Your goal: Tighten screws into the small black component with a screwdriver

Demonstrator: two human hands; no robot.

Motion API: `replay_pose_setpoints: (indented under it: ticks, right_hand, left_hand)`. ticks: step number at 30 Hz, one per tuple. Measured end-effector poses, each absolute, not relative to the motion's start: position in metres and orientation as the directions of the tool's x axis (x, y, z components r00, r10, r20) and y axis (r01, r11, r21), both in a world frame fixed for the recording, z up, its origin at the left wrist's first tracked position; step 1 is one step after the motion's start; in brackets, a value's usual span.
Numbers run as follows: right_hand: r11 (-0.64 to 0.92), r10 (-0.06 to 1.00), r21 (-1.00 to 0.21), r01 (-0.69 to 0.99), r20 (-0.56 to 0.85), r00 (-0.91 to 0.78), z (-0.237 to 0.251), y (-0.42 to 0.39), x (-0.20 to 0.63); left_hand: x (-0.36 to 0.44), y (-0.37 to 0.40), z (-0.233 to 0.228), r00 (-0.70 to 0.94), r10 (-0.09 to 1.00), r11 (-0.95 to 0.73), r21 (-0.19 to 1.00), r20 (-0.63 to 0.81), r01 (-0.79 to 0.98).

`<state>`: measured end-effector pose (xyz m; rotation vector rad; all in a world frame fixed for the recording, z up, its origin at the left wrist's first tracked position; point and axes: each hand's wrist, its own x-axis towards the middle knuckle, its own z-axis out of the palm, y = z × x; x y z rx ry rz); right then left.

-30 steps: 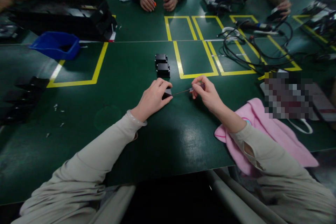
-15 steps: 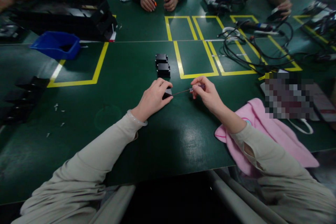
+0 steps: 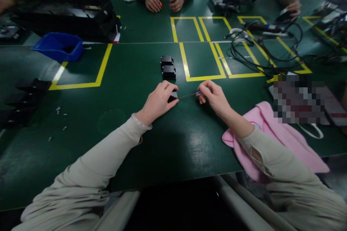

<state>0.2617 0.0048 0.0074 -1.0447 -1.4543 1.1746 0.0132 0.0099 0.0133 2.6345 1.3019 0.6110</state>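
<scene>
Presently, the scene reads as follows.

Left hand: the left hand (image 3: 158,101) rests on the worktop (image 3: 130,79); its grip is clamped on a small black block (image 3: 172,96), thumb and fingers around it, pinning it to the surface.

Right hand: the right hand (image 3: 214,98) has its grip pinched together on the handle of a thin screwdriver (image 3: 191,94).

Tool position: the shaft lies nearly level and runs leftward, its tip meeting the right face of the block. The exact contact point is too small to tell.

Step in hand: judged as driving or loosening a fastener in the side of the block.

Next move calls for: a steady hold on the block, the shaft kept in line with the fastener, and light rolling of the handle between the fingertips so the tip does not slip.

Nearby parts: two more black blocks (image 3: 168,68) sit just beyond the hands, touching each other.

Surroundings: a pink cloth (image 3: 282,137) lies under the right forearm; a blue bin (image 3: 57,46) stands far left; cables (image 3: 252,52) lie far right.

Other people: hands of other people (image 3: 164,3) work at the far edge.
</scene>
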Motion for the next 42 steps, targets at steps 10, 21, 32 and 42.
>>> replay_pose_setpoints:
  ticks: [10,21,32,42]
  right_hand:
    - [0.171,0.975,-0.982,0.078,0.158,-0.156,0.0098,0.0038,0.2623]
    - [0.190,0.970,-0.980,0.062,0.178,-0.163,0.0112,0.0028,0.2619]
    - [0.177,0.973,-0.981,0.079,0.162,-0.163,0.0076,0.0047,0.2631]
    - [0.177,0.971,-0.982,0.066,0.164,-0.172,0.0050,0.0058,0.2628]
  left_hand:
    - [0.0141,0.0088,0.0157,0.537,0.794,-0.607,0.310,0.284,0.732]
    - [0.0138,0.0089,0.0158,0.544,0.788,-0.614,0.301,0.289,0.729]
    - [0.0136,0.0090,0.0145,0.539,0.791,-0.610,0.302,0.291,0.733]
    - [0.0135,0.0091,0.0152,0.541,0.790,-0.611,0.303,0.288,0.731]
